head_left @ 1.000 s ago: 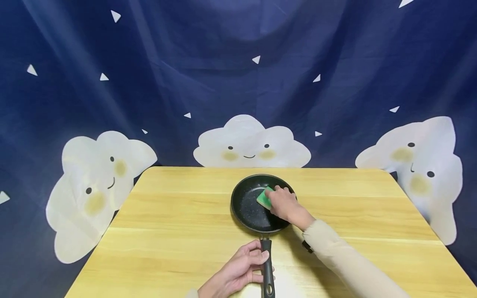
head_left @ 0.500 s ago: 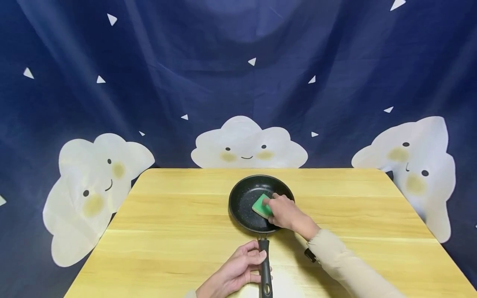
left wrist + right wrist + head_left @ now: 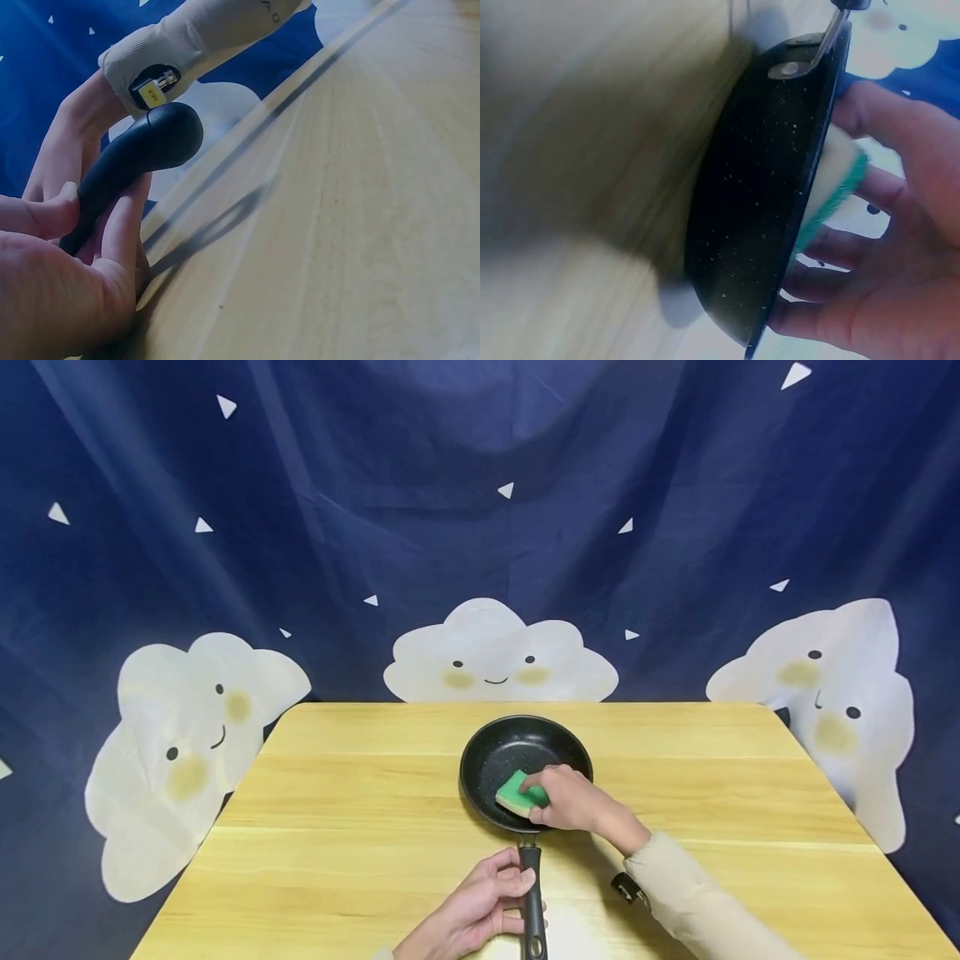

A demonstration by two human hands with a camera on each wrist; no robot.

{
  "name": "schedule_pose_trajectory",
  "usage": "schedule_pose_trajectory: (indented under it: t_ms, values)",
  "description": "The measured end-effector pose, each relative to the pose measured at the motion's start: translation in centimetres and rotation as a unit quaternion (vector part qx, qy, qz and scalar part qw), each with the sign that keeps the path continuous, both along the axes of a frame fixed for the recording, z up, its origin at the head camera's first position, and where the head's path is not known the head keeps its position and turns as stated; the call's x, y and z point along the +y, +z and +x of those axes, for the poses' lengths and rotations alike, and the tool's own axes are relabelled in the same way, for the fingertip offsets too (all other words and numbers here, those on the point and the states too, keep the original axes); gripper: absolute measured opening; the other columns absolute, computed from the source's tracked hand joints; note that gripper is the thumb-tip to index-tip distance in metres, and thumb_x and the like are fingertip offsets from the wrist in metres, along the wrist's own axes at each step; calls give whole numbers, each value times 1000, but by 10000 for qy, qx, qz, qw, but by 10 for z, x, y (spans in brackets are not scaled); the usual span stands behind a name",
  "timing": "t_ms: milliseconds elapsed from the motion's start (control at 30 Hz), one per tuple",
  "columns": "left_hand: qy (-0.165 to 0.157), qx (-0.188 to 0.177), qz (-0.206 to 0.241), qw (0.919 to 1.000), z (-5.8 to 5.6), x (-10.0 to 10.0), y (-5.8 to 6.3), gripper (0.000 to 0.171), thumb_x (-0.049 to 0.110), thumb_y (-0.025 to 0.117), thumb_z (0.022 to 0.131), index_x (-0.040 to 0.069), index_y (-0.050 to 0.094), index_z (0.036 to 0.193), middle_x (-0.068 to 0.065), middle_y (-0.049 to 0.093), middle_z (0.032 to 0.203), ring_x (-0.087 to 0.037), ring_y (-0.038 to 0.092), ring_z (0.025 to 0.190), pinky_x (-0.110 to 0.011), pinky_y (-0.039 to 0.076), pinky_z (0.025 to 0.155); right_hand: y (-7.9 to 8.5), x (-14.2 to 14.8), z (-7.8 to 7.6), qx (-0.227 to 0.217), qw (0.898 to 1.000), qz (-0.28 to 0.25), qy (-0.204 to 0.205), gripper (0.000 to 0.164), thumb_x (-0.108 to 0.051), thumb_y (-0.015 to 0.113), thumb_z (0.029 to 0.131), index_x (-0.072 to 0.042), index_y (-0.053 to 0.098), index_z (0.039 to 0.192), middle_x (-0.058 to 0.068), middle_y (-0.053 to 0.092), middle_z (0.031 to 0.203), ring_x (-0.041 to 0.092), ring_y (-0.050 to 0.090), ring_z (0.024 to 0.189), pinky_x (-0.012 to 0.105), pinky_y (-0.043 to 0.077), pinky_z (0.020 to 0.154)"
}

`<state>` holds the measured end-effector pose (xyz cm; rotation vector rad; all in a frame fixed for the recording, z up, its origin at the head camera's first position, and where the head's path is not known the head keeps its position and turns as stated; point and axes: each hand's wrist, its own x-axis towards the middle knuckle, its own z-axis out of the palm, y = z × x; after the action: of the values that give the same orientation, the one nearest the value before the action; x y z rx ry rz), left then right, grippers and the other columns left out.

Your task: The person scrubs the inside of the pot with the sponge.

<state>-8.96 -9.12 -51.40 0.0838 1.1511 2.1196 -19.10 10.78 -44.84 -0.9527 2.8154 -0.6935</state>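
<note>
A black speckled frying pan (image 3: 487,760) is on the table, its handle (image 3: 533,906) pointing toward me. My left hand (image 3: 480,902) grips that handle from the left, thumb on top; in the left wrist view the handle (image 3: 124,161) lies between thumb and fingers. Inside the pan, my right hand (image 3: 573,802) holds a sponge (image 3: 513,793), green on top and pale beneath, against the near part of the pan's inside. The right wrist view shows the pan (image 3: 757,195) from its side, with the sponge (image 3: 840,172) and the right hand (image 3: 900,225) at the rim.
The wooden table (image 3: 337,827) spreads to both sides of the pan. Behind it hangs a dark blue cloth (image 3: 420,527) printed with white clouds and triangles. A small black device (image 3: 628,888) sits at the right sleeve's cuff.
My right hand has drawn the sponge from the middle of the pan toward its near side and slightly left. The left hand keeps its grip on the handle.
</note>
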Motion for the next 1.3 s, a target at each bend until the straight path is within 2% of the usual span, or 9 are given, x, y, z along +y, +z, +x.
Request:
schedule_pose_trajectory:
  t_ms: [100, 200, 367, 500, 700, 833, 1000, 1167, 1300]
  values:
    - [-33, 20, -24, 10000, 0, 0, 0, 10, 13, 61, 103, 10, 55, 110, -3, 63, 93, -18, 68, 84, -38, 63, 73, -1, 1, 4, -51, 9999, -114, -45, 34, -11, 71, 80, -6, 75, 114, 8, 71, 104, 20, 56, 86, 38, 50, 74]
    - [-45, 73, -34, 10000, -1, 0, 1, 11, 13, 62, 103, 10, 55, 110, -3, 65, 94, -17, 69, 85, -38, 63, 73, -1, 3, 9, 43, 9997, -224, 10, 34, -11, 70, 80, -7, 76, 113, 5, 72, 104, 20, 59, 88, 38, 51, 75]
    - [-74, 56, -26, 10000, -1, 1, 1, 9, 13, 62, 103, 11, 54, 109, -3, 64, 94, -17, 68, 85, -37, 63, 74, 1, 9, 20, 268, 9980, -569, 34, 34, -11, 70, 81, -8, 76, 114, 5, 72, 109, 26, 63, 100, 44, 55, 84]
    - [-77, 48, -34, 10000, -2, -1, 0, 9, 13, 61, 103, 11, 54, 109, -4, 62, 94, -18, 68, 86, -38, 63, 74, 2, 17, 28, 413, 9948, -897, -265, 37, -11, 71, 81, -10, 75, 118, 5, 68, 112, 28, 62, 106, 47, 55, 87]
    - [-137, 38, 17, 9999, -2, -1, -1, 10, 14, 62, 103, 11, 55, 109, -5, 61, 94, -18, 67, 86, -37, 63, 74, 0, 32, 33, 668, 9875, -1211, -756, 41, -11, 75, 80, -13, 74, 122, 4, 64, 113, 21, 60, 98, 39, 54, 81]
    - [-137, -12, 48, 9999, -2, 0, -1, 8, 13, 61, 103, 11, 55, 108, -6, 60, 95, -19, 67, 87, -38, 63, 76, 0, 45, 30, 951, 9820, -1285, -1004, 44, -12, 77, 80, -12, 73, 123, 7, 63, 114, 22, 59, 95, 37, 53, 77]
    - [-159, -61, 66, 9998, -2, 0, -1, 9, 13, 61, 103, 11, 55, 110, -6, 60, 95, -19, 67, 87, -39, 62, 79, 1, 67, 23, 1335, 9714, -1299, -1470, 47, -12, 77, 78, -10, 72, 125, 15, 62, 116, 28, 59, 95, 42, 53, 76]
    - [-269, -76, 115, 9995, -3, 0, -1, 12, 15, 61, 103, 11, 54, 113, -6, 60, 96, -18, 68, 89, -39, 62, 81, 0, 87, 16, 1530, 9610, -1336, -1876, 46, -9, 77, 80, -7, 71, 125, 20, 62, 116, 35, 59, 99, 47, 52, 76]
    - [-310, -78, 94, 9994, -3, -1, -3, 12, 16, 61, 103, 12, 54, 112, -7, 61, 96, -18, 68, 90, -39, 62, 80, -9, 97, 13, 1572, 9557, -1351, -2089, 44, -9, 77, 81, -7, 71, 124, 23, 61, 115, 38, 59, 100, 49, 52, 75]
